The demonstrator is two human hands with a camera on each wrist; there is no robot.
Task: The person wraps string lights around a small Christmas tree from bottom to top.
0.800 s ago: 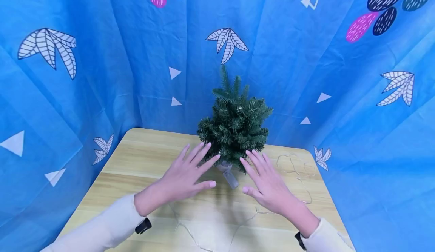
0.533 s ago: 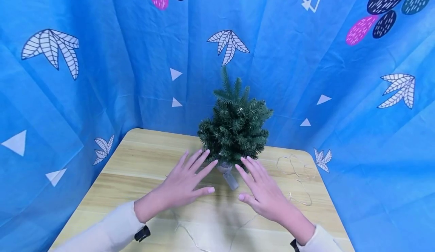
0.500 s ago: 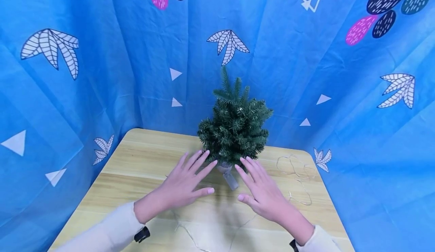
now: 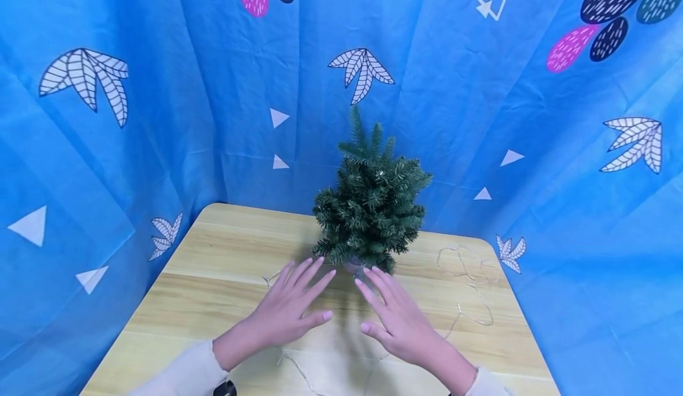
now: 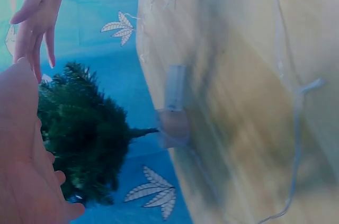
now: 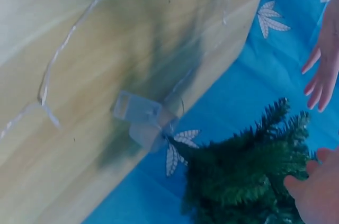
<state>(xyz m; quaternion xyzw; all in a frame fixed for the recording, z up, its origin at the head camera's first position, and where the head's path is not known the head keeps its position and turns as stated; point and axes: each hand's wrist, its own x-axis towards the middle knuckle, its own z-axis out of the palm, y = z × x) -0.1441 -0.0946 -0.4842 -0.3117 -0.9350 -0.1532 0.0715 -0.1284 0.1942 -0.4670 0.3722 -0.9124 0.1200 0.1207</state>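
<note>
A small artificial Christmas tree [image 4: 370, 206] stands near the back of the table, its green branches bushy. My left hand [image 4: 283, 313] hovers in front of it on the left, fingers spread and straight. Opposite it, my right hand [image 4: 397, 319] is held palm down with fingers extended, touching nothing that I can make out. Both wrist views show a pale tree base [image 5: 175, 128] with a translucent rectangular box [image 6: 139, 108] beside it. In the head view the hands and branches mostly hide these. A thin string-light wire [image 5: 297, 128] lies loosely on the tabletop.
The wooden table [image 4: 213, 254] has rounded back corners. More wire loops lie on its right side. A blue patterned curtain [image 4: 240, 88] surrounds the table at the back and sides.
Both hands have drawn back from the tree toward the front of the table and a little closer together, fingers still extended. The head view has shifted slightly. The tree stays in place.
</note>
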